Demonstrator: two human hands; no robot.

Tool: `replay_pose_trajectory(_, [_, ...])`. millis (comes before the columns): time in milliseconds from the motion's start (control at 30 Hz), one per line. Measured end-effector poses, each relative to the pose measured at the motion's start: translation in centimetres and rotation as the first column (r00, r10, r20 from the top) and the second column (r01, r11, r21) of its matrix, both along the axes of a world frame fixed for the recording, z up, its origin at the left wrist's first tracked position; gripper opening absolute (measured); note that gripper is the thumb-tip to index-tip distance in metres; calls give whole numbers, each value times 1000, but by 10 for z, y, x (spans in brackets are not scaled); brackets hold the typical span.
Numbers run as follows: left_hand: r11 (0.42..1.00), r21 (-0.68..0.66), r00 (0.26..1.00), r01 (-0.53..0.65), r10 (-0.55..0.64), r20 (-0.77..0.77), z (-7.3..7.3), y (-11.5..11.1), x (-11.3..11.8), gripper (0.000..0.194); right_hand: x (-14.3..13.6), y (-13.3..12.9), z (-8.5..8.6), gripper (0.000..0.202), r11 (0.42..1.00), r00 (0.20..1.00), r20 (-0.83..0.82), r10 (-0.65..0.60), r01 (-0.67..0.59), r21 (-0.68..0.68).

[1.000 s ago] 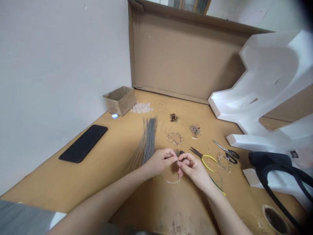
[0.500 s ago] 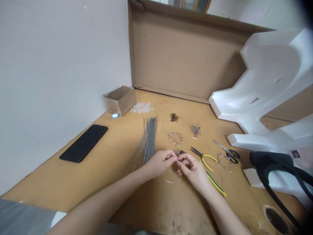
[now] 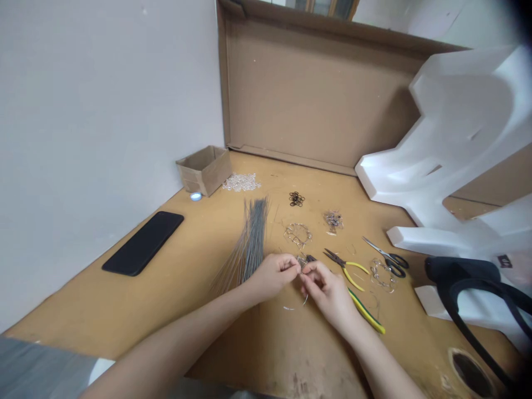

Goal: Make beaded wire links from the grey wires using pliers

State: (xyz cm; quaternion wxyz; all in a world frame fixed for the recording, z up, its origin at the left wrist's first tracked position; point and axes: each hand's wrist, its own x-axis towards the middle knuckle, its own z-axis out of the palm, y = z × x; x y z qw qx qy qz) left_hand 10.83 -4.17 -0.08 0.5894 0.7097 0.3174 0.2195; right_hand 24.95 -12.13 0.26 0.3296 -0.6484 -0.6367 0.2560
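Observation:
My left hand (image 3: 274, 275) pinches with thumb and forefinger on a thin silvery wire (image 3: 306, 301), whose curved end shows below my fingers. Close beside it, my right hand (image 3: 328, 289) is closed in a pinch on the same wire; the fingertips nearly meet and hide the part between them. A bundle of straight grey wires (image 3: 254, 241) lies just beyond my left hand. Behind both hands sits a twisted wire ring (image 3: 297, 235). To the right of my right hand are yellow-handled pliers (image 3: 348, 267) and a green-and-yellow handled tool (image 3: 366, 313), its head partly hidden.
Scissors (image 3: 388, 259) lie at the right near another wire ring (image 3: 382, 275). Farther back are black rings (image 3: 296, 199), tangled metal pieces (image 3: 333, 220), clear small pieces (image 3: 241, 182) and a cardboard box (image 3: 205, 174). A black phone-like slab (image 3: 143, 244) lies left; white foam (image 3: 382, 177) stands right.
My hands stay in nearly the same place, with slight finger movement. The wire's curve below them has shifted, and less of its loop shows.

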Motion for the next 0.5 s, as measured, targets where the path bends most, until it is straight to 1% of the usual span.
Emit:
replay_pose_trajectory(133, [998, -56, 999, -38, 39, 10, -3, 1, 2, 18, 1, -1, -3, 7, 999, 996, 86, -10, 7, 32])
replay_pose_trajectory(200, [997, -69, 998, -42, 44, 38, -6, 2, 2, 17, 1, 0, -5, 8, 999, 997, 69, -20, 18, 37])
replay_pose_trajectory(267, [997, -77, 997, -33, 38, 72, -8, 3, 3, 16, 3, 1, -7, 11, 1000, 999, -32, -26, 27, 12])
replay_pose_trajectory(333, [997, -77, 995, -31, 38, 94, -8, 3, 3, 16, 4, 2, -8, 17, 999, 980, -195, -35, 27, -40])
replay_pose_trajectory(400, [997, -68, 994, -45, 51, 101, -7, 3, 3, 16, 6, 3, -8, 22, 995, 937, -345, -55, 21, -102])
replay_pose_trajectory(500, [996, -56, 992, -75, 80, 95, -4, 3, 2, 18, 7, 4, -6, 22, 985, 870, -488, -77, -11, -175])
